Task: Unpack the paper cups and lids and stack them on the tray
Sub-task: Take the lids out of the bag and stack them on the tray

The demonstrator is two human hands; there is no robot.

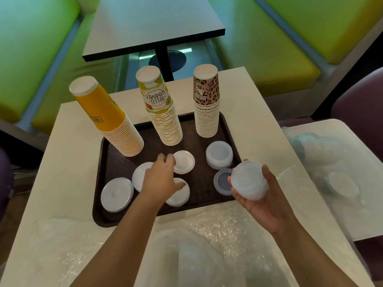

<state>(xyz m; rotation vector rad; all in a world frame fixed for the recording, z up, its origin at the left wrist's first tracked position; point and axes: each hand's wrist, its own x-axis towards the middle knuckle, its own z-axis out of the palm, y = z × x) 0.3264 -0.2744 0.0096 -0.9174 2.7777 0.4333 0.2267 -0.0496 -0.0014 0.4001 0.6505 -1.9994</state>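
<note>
A dark brown tray [199, 129] holds three upside-down cup stacks: yellow [103, 114], "Hello Summer" print [161, 108] and leopard print [206, 100]. Several white lids lie on the tray's front half, among them one at the far left [117, 194] and one in the middle [184, 161]. A stack of clear lids [219, 154] sits at the right, with a single clear lid [222, 181] in front of it. My left hand [161, 177] hovers over the white lids, fingers spread, touching the middle ones. My right hand [259, 195] grips a stack of clear lids [248, 180] just past the tray's right edge.
Crumpled clear plastic wrapping [207, 245] covers the near table [68, 162]. More wrapping with lids inside [331, 172] lies on the right-hand table. Another table [153, 23] and green benches [269, 48] stand beyond.
</note>
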